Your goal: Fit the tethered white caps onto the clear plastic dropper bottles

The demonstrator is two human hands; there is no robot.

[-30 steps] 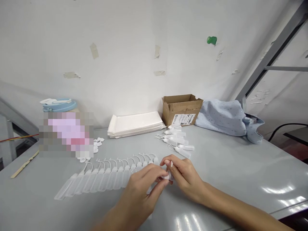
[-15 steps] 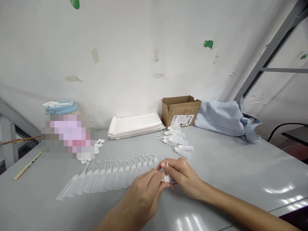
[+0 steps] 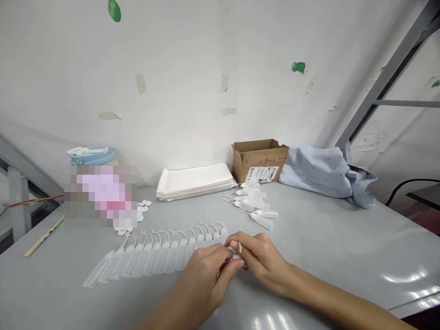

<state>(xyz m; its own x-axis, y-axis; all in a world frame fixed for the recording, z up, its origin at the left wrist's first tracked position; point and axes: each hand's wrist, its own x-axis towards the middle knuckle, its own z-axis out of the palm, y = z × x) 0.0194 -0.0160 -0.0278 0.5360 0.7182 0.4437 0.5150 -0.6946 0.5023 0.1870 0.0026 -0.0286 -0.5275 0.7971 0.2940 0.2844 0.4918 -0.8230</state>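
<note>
My left hand (image 3: 202,275) and my right hand (image 3: 261,261) meet just above the grey table (image 3: 326,243), fingers pinched together on one small translucent plastic tube, mostly hidden between them. Directly left of my hands lies a neat row of several clear tubes with looped caps (image 3: 154,259), side by side. A loose pile of the same tubes (image 3: 254,204) lies farther back, beyond my right hand.
An open cardboard box (image 3: 260,159) and a stack of white bags (image 3: 195,181) stand by the wall. A light blue cloth (image 3: 323,172) lies at the right. A blue-lidded container (image 3: 91,156) and small white caps (image 3: 139,211) sit at the left. A wooden stick (image 3: 43,237) lies near the left edge.
My hands stay together at the same spot, with the fingers shifting slightly on the small tube. The view has tilted a little upward.
</note>
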